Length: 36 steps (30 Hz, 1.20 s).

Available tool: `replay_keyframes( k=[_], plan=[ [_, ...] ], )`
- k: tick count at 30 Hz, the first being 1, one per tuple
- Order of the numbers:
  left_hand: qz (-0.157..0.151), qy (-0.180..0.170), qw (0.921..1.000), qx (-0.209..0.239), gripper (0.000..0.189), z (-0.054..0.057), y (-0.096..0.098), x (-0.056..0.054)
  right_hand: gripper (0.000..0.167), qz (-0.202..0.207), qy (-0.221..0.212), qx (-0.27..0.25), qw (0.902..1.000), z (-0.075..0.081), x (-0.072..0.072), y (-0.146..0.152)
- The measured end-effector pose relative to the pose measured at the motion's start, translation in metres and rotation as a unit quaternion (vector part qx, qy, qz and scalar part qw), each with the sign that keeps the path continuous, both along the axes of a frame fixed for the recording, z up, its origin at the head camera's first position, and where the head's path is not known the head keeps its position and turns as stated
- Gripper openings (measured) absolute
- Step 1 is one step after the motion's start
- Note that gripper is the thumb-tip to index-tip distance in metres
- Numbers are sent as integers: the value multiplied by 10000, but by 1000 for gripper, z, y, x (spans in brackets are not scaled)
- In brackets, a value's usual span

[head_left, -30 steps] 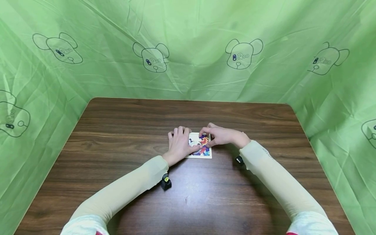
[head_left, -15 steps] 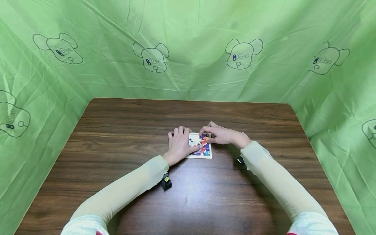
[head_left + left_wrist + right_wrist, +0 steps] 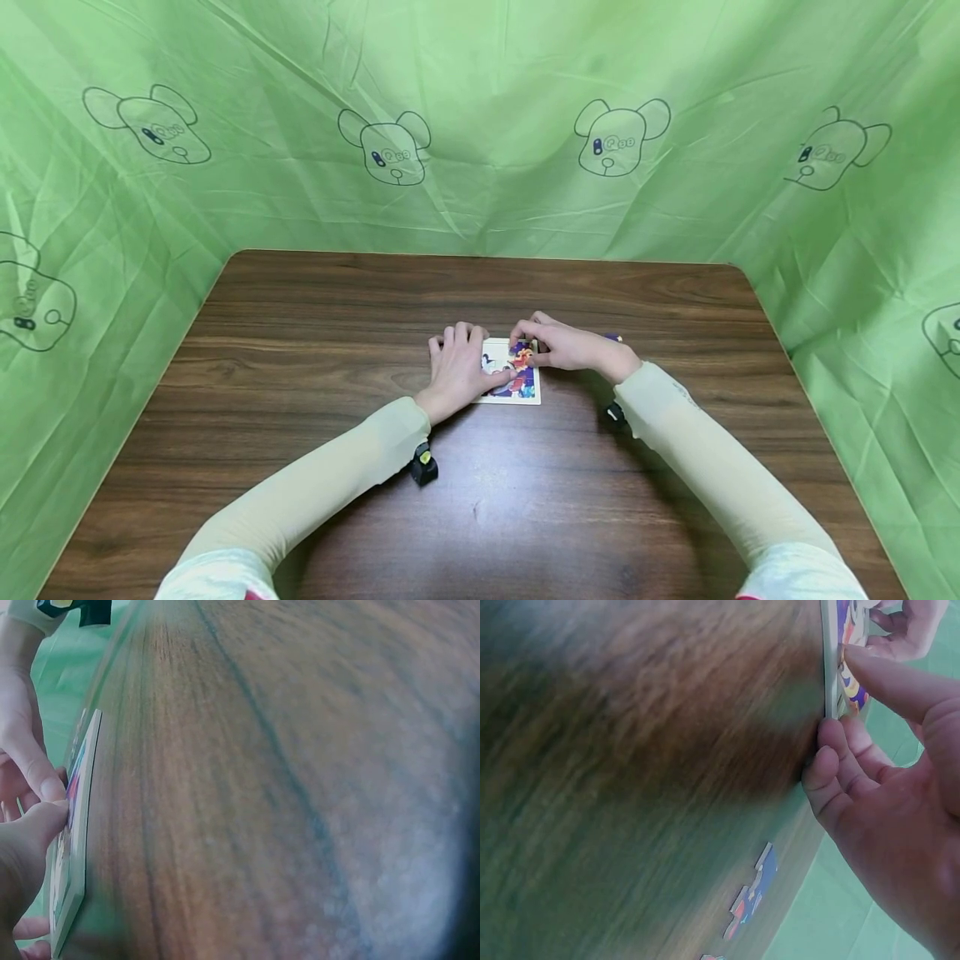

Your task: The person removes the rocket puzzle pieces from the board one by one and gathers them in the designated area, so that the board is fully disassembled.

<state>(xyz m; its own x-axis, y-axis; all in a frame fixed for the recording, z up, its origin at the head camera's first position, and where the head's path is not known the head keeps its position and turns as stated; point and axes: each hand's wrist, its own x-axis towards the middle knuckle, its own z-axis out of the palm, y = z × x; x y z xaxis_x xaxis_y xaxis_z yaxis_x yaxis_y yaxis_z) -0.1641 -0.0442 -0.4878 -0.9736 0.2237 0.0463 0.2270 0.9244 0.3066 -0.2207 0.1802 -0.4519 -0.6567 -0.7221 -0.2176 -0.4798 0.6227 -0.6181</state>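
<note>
A small white-framed jigsaw puzzle (image 3: 510, 401) with a colourful cartoon picture lies flat mid-table. Its left part is covered by my left hand (image 3: 459, 371), fingers spread toward the far edge and thumb resting on the picture. Over the upper right corner, my right hand (image 3: 572, 345) has its curved index finger and thumb about a purple and orange puzzle piece (image 3: 853, 682), pinching it against the picture. In the right wrist view the other fingertips touch the frame's side edge. Part of the picture is hidden under both hands.
Loose joined-looking puzzle pieces (image 3: 754, 892) lie on the wooden table (image 3: 300, 317) beyond my right wrist; in the head view only a purple bit (image 3: 614, 337) shows there. A green cloth curtain (image 3: 495, 200) surrounds the back and sides.
My right thumb has slid slightly away from me over the picture since a second ago, the wrist shifting a little. A purple bit now shows behind it. The left hand stays put.
</note>
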Motion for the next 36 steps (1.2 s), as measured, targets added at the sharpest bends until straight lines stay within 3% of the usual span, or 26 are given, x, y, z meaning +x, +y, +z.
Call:
replay_keyframes(
  k=[6,13,19,27,36],
  plan=[
    [-10,7,10000,19,86,1,0,1,29,73,184,-94,9998,-1,1,0],
    [-29,3,10000,73,85,0,0,1,20,111,593,-565,9966,-4,2,1],
    [-30,29,10000,56,83,1,0,1,22,38,516,-813,9953,-2,2,5],
    [-32,-3,10000,45,84,0,0,1,24,-570,222,-944,9937,5,4,19],
    [-23,1,9999,98,84,0,-1,2,6,-1094,124,-834,9904,23,13,47]
  ],
)
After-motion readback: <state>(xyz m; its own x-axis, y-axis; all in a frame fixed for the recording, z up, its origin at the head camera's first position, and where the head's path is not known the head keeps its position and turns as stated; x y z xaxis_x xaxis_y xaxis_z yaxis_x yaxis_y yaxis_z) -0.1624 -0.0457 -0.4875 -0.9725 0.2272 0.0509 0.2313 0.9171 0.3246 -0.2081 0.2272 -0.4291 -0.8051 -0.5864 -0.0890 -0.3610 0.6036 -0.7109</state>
